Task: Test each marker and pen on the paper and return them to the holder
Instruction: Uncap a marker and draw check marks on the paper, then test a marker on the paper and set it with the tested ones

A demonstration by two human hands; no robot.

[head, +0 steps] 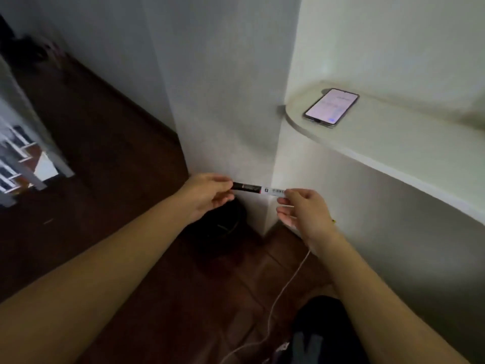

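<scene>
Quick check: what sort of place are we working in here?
Likely a home interior, at a wall corner: a phone lies on a curved white ledge, a white cable trails over reddish-brown floor tiles. The left hand and right hand hold a marker.

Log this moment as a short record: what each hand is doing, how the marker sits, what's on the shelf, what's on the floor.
left hand: pinches the marker's black end
right hand: pinches the marker's white end
marker: roughly level, spanning both hands
shelf: phone lying flat, screen lit
floor: white cable trailing across it
</scene>
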